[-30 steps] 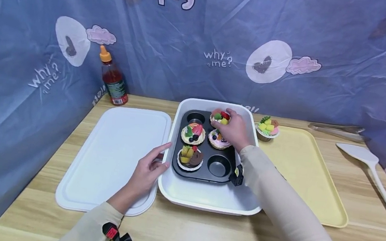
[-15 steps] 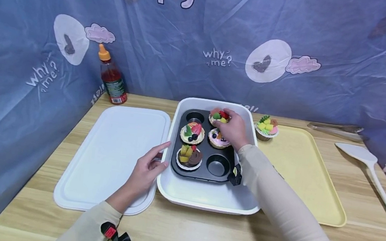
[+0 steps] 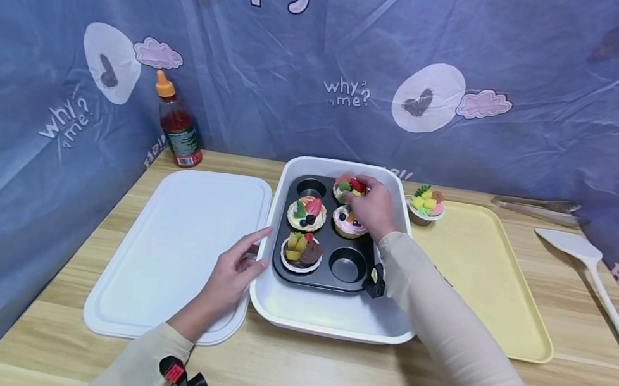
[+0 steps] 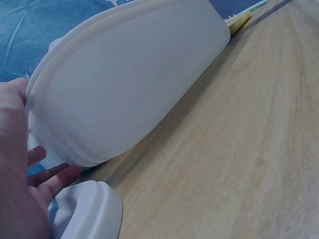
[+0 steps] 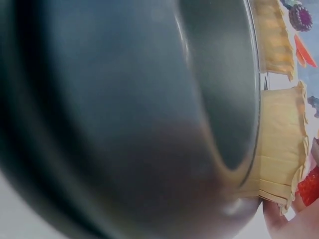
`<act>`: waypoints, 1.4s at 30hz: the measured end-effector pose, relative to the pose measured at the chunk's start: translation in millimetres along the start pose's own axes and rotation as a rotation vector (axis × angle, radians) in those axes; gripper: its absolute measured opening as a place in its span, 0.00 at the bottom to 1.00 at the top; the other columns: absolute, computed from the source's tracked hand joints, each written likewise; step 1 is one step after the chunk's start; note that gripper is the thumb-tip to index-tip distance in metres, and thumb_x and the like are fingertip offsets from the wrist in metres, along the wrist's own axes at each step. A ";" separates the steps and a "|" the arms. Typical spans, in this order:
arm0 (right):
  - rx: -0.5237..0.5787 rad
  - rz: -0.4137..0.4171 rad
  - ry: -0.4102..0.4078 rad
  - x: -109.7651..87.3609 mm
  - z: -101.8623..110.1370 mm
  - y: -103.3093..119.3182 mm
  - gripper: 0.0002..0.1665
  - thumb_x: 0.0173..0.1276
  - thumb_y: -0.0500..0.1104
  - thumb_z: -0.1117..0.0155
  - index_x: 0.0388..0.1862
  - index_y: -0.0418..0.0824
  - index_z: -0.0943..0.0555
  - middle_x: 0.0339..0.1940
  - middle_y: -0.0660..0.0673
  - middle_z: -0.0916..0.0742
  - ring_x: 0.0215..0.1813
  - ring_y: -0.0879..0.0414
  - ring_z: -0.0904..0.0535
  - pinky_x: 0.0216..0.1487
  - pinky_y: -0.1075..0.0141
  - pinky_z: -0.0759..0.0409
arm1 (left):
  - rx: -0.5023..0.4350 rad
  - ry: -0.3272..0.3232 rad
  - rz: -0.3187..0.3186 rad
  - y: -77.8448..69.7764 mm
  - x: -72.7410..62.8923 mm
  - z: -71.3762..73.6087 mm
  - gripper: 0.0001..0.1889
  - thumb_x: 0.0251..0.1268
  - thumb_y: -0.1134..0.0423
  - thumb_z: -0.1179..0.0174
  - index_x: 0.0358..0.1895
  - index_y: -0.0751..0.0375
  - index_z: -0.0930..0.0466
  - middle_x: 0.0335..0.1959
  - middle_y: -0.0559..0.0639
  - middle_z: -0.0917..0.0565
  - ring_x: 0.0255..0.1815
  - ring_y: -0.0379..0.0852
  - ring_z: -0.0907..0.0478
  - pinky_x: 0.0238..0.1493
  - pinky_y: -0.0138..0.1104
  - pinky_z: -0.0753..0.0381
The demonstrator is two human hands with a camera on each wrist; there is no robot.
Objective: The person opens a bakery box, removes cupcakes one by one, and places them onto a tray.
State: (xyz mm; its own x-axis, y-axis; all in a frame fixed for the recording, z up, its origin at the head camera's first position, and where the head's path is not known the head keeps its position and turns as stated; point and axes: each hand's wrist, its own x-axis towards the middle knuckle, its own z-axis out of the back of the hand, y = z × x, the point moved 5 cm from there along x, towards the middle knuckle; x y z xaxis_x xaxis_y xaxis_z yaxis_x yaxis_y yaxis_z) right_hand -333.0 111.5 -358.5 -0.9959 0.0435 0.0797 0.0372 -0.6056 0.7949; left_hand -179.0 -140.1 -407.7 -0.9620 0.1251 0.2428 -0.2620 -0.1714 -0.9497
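A white basin [image 3: 329, 322] on the table holds a dark muffin tin [image 3: 323, 277]. My right hand [image 3: 372, 205] pinches a strawberry-topped fruit tart [image 3: 342, 187] at the tin's back right cup; its lower part is hidden in the head view. In front of it sits a purple-creamed tart [image 3: 347, 224]. A strawberry tart [image 3: 307, 215] and a chocolate-topped cupcake [image 3: 302, 254] fill the tin's left middle and front cups. The back left and front right cups hold nothing. My left hand [image 3: 231, 273] touches the basin's left rim with extended fingers.
A white lid [image 3: 176, 254] lies at the left, under my left wrist. A sauce bottle [image 3: 179, 130] stands behind it. Right of the basin are a cupcake [image 3: 426, 206], a yellow tray [image 3: 484, 270], metal tongs [image 3: 537, 207] and a white spatula [image 3: 573, 245] with a turquoise handle.
Both hands keep their places on the fruit tart and the basin rim. The whole head view has shifted very slightly; no object has visibly moved on the table.
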 end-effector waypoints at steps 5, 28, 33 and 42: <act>0.017 0.002 -0.027 0.0 -0.3 -1.3 0.30 0.65 0.42 0.30 0.66 0.37 0.22 0.62 0.37 0.16 0.58 0.45 0.21 0.62 0.52 0.21 | 0.000 0.000 0.006 0.3 -0.2 0.1 0.31 0.68 0.74 0.43 0.74 0.59 0.33 0.55 0.68 0.21 0.45 0.41 0.20 0.50 0.26 0.18; -0.065 0.095 -0.094 -2.0 2.2 4.0 0.26 0.62 0.41 0.26 0.60 0.37 0.17 0.57 0.38 0.13 0.56 0.45 0.19 0.60 0.53 0.22 | 0.002 -0.001 0.004 -0.3 -0.2 0.1 0.31 0.68 0.74 0.43 0.74 0.59 0.33 0.56 0.68 0.21 0.45 0.38 0.20 0.49 0.25 0.18; -0.095 0.152 -0.105 -3.5 2.4 7.1 0.26 0.62 0.42 0.26 0.59 0.37 0.16 0.57 0.38 0.13 0.57 0.44 0.19 0.61 0.52 0.23 | 0.004 -0.002 0.004 -0.1 -0.5 0.1 0.31 0.68 0.74 0.43 0.74 0.59 0.33 0.56 0.68 0.21 0.45 0.39 0.20 0.49 0.25 0.18; -0.074 0.193 -0.130 -7.1 4.6 8.7 0.27 0.65 0.45 0.27 0.61 0.37 0.18 0.59 0.36 0.14 0.60 0.43 0.20 0.63 0.51 0.23 | 0.009 -0.005 0.016 0.0 -1.0 0.1 0.31 0.68 0.73 0.43 0.74 0.57 0.32 0.56 0.67 0.21 0.46 0.41 0.20 0.50 0.25 0.19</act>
State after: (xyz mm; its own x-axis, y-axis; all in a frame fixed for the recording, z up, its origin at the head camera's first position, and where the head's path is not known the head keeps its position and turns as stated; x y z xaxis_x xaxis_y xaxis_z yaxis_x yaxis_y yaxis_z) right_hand -325.3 109.6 -349.4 -0.9517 0.0198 0.3063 0.2151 -0.6691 0.7114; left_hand -178.1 -140.3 -407.9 -0.9663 0.1174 0.2289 -0.2476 -0.1822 -0.9516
